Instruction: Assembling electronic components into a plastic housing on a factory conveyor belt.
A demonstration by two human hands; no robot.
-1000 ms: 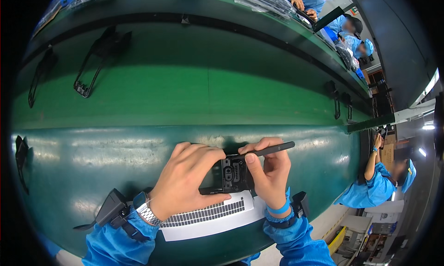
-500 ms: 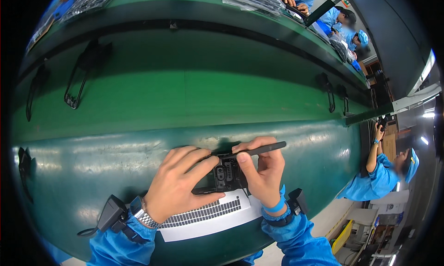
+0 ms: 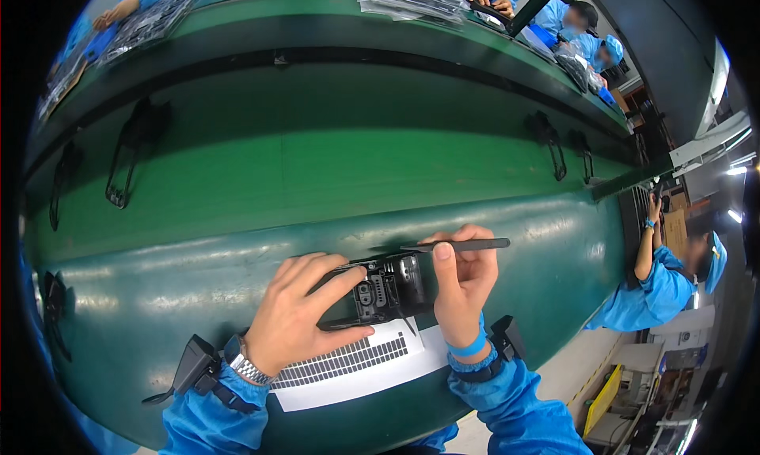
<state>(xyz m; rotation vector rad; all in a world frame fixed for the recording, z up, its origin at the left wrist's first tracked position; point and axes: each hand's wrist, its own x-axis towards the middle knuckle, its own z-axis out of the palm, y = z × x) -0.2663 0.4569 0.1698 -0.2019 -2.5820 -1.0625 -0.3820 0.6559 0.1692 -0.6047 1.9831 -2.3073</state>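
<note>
My left hand [image 3: 297, 316] is closed around a black plastic housing [image 3: 372, 295], fingers along its far edge and thumb along the near one. Ribs and oval recesses show inside the housing; its left end is hidden under my palm. In my right hand [image 3: 463, 297], between thumb and fingers, is a slim black stick-shaped tool [image 3: 483, 244], its thin end pointing left just above the housing's far right corner. Under my hands lies a white sheet [image 3: 317, 397] with rows of small black rectangular pieces [image 3: 348, 366].
Black frames [image 3: 123, 162] lie on the green belt [image 3: 332, 162] beyond the bench [image 3: 546, 241], with more at its right [image 3: 554, 150]. A black part [image 3: 54, 312] sits at the bench's left. Co-workers in blue sit across and at right; bagged parts [image 3: 412, 0] lie on the far ledge.
My right hand has shifted right with the tool, off the housing, uncovering its right end. My left hand still holds the housing, slightly further left in view. The whole view has shifted slightly.
</note>
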